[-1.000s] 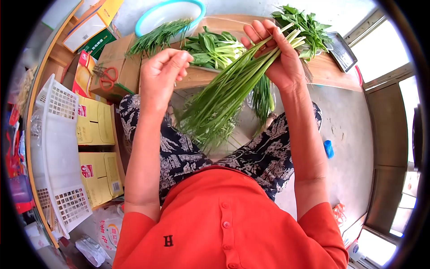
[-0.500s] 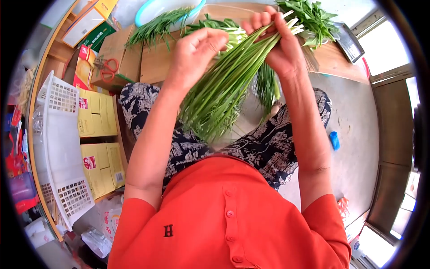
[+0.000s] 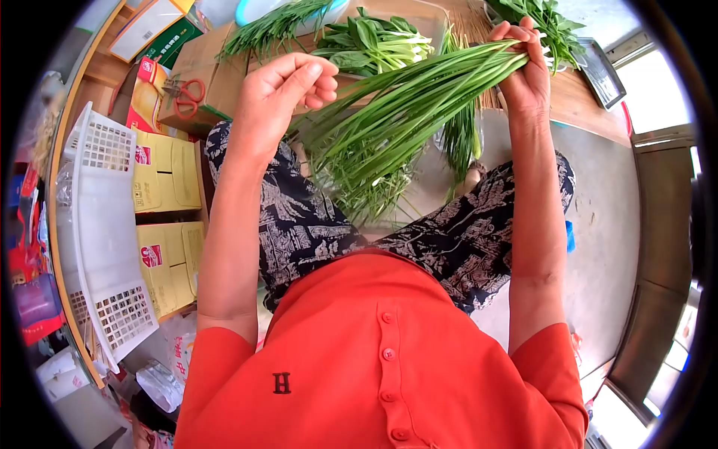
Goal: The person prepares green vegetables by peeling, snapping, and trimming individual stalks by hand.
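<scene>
- Right hand (image 3: 527, 71), one: we clamp it on the pale root ends of the long-leaved bundle (image 3: 419, 97); a snug, uncrushing grip looks best, with the root ends kept even.
- Left hand (image 3: 280, 93), one: we hold it apart from the right, raised by the leaf tips, fingers curled; we cannot tell whether it pinches a scrap.
- Handling, as we judge it: we fan the leaves loosely, pick at single blades rather than tug at the mass, and support the drooping tips so they do not tangle or snap.
- Bundle, one: it hangs slantwise above our lap, from the right hand towards the left; its blades overlap too much for us to count.
- Loose green scraps (image 3: 374, 198), one heap, uncounted pieces: below the bundle, between our knees.
- Darker bunch (image 3: 458, 146), one: below the bundle, tips down.
- Yellow cartons (image 3: 164, 170), two: at our left.
- Orange-handled scissors (image 3: 188, 99), one pair: against a brown carton.
- Broad-leaved greens (image 3: 374, 41), two bunches: one beyond the bundle, one behind the right hand.
- Dark-rimmed tray (image 3: 600, 72), one: at far right.
- Thin-leaved greens (image 3: 277, 26), one pile: beside one blue-rimmed basin (image 3: 258, 6).
</scene>
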The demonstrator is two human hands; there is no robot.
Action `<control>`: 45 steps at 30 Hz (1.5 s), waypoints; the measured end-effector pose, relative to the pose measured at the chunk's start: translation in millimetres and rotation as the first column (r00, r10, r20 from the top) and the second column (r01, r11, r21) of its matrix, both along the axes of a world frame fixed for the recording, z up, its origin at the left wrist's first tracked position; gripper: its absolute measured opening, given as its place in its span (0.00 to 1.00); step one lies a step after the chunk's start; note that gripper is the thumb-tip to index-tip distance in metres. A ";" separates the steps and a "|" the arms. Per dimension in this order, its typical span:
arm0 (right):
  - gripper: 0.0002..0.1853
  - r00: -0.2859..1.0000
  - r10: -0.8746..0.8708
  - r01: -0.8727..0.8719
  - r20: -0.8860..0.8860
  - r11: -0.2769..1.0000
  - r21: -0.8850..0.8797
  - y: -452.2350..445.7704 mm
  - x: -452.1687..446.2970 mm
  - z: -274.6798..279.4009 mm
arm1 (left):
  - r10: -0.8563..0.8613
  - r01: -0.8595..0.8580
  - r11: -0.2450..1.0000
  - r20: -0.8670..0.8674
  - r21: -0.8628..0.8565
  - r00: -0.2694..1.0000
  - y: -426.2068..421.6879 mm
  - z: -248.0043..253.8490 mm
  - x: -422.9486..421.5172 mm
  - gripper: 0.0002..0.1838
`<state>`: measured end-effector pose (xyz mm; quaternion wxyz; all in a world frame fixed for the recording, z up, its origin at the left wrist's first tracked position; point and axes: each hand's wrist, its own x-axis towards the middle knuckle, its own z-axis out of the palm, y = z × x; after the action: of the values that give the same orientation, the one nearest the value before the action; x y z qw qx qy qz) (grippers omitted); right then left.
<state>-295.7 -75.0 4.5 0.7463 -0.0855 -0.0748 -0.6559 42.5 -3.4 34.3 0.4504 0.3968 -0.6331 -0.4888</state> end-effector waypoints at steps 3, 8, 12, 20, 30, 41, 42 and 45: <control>0.10 0.999 -0.015 0.014 0.037 1.000 0.013 -0.7 -9.8 0.7 | 0.017 -0.017 0.999 -0.003 0.049 1.000 6.3 1.1 2.8 0.12; 0.09 0.995 -0.099 0.098 0.024 0.994 0.038 -4.9 -21.6 -2.3 | -0.142 0.139 0.984 0.016 0.108 0.990 13.7 2.2 -6.3 0.14; 0.10 0.997 -0.064 0.064 0.048 0.998 0.008 -9.6 -27.4 -7.4 | -0.262 0.252 0.964 0.134 0.085 0.956 18.3 -17.2 -29.7 0.17; 0.10 0.992 -0.128 0.128 -0.001 0.992 0.007 -16.1 -44.1 -6.0 | -0.187 0.140 0.966 0.213 0.218 0.959 31.4 -27.2 -44.3 0.13; 0.15 0.992 -0.125 0.127 0.022 0.987 -0.096 -20.1 -71.9 3.5 | 0.286 -0.177 0.936 -0.363 0.303 0.887 26.7 -45.2 -8.0 0.13; 0.07 0.977 -0.196 0.188 0.087 0.978 0.094 -16.8 -71.4 21.9 | 0.118 -0.115 0.942 0.012 0.314 0.993 28.1 -59.4 -8.0 0.17; 0.06 0.976 -0.199 0.190 0.085 0.976 0.105 -17.6 -71.3 22.7 | 0.124 -0.125 0.940 0.022 0.317 0.992 25.3 -65.5 -16.0 0.17; 0.08 0.981 -0.167 0.164 0.096 0.986 0.043 -18.2 -68.1 16.8 | 0.219 -0.221 0.936 0.039 0.273 0.975 13.0 -85.6 -41.5 0.15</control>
<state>-363.8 -93.2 21.4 0.6859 -0.0458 -0.0931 -0.7202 1.0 9.6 -51.3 0.4404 0.5257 -0.5123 -0.5169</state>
